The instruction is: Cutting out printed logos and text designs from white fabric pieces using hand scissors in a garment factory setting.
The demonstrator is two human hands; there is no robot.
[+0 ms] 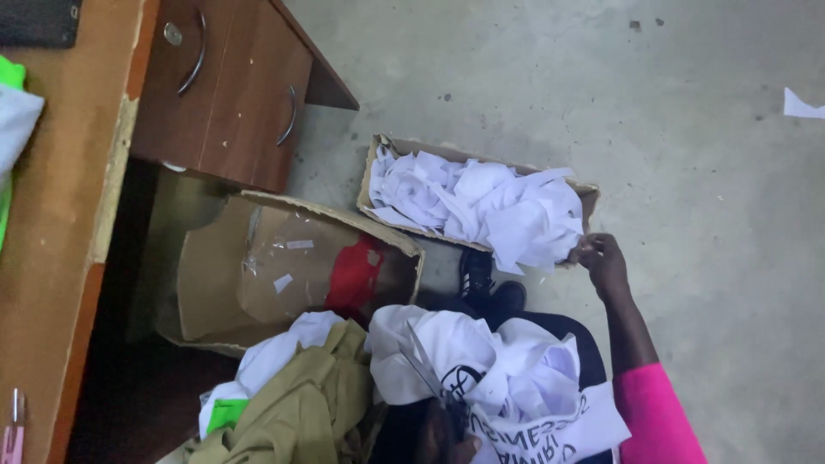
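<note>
My right hand (601, 260) reaches out to a shallow cardboard box (371, 176) on the concrete floor, heaped with white scraps (490, 202). Its fingers are pinched on a white scrap at the box's near right corner. My left hand (443, 436) is low at the bottom edge, on my lap. It grips the black handles of a pair of scissors (427, 365) whose blades point up and left. The scissors lie over a bunched white cloth (507, 378) with black printing, which covers my lap.
A wooden desk (60, 215) with a drawer unit (232, 94) stands at the left. Beside my knees, an open cardboard box (258, 275) holds something red (354, 275). An olive garment (301, 408) and white cloth lie at the bottom. A paper scrap (799, 105) lies far right.
</note>
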